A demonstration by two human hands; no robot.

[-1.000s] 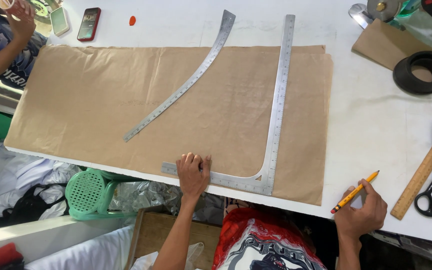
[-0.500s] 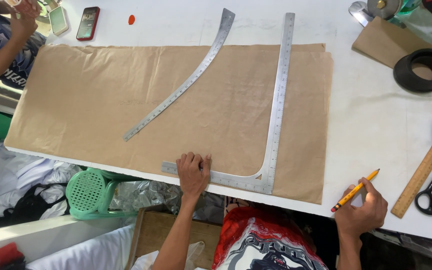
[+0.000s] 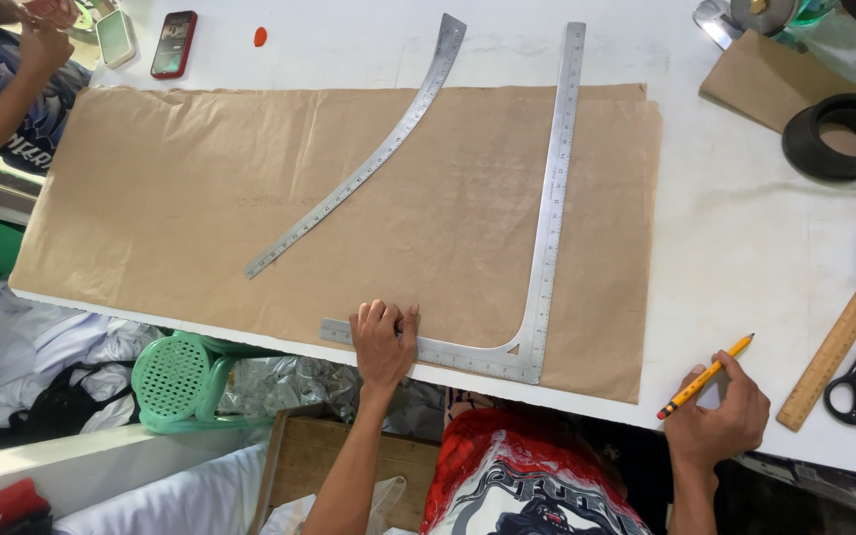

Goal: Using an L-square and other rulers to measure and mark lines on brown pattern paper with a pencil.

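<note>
Metal L-square (image 3: 547,198) under left hand (image 3: 383,342), right hand (image 3: 720,421) w/ pencil (image 3: 705,376)

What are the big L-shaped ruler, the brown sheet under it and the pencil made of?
The L-shaped ruler looks like bare metal: silvery, faintly shiny, thin and flat. The brown sheet looks like matte kraft paper, with soft creases and a slightly wavy edge. The pencil in the right hand is probably wood under glossy yellow paint, with a red end.
</note>
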